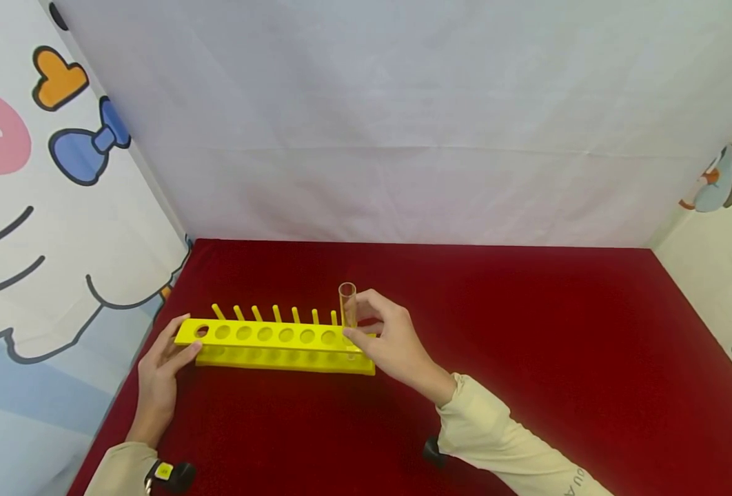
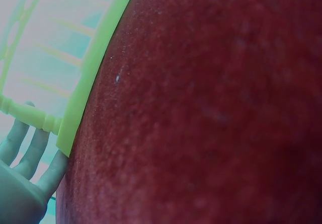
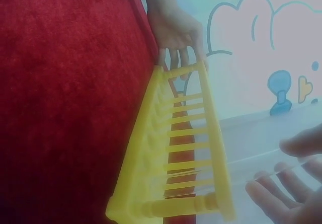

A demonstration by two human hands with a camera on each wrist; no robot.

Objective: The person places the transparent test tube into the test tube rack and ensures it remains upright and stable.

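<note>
A yellow test tube rack (image 1: 296, 335) stands on the red cloth, its top plate lined with round holes and a row of pegs along the back. My left hand (image 1: 158, 382) grips the rack's left end, thumb at the front edge of the top plate; in the right wrist view its fingers reach around the end post. At the opposite end my right hand (image 1: 400, 344) pinches a clear glass test tube (image 1: 347, 303) between thumb and fingers. The tube is upright, its lower part through the rightmost hole. From the right wrist, the tube (image 3: 254, 168) passes through the top plate toward the base.
Red cloth (image 1: 527, 331) covers the table around the rack. A white curtain (image 1: 403, 124) hangs behind the table's back edge. Cartoon-printed panels stand at the left (image 1: 62, 241) and right (image 1: 701, 262).
</note>
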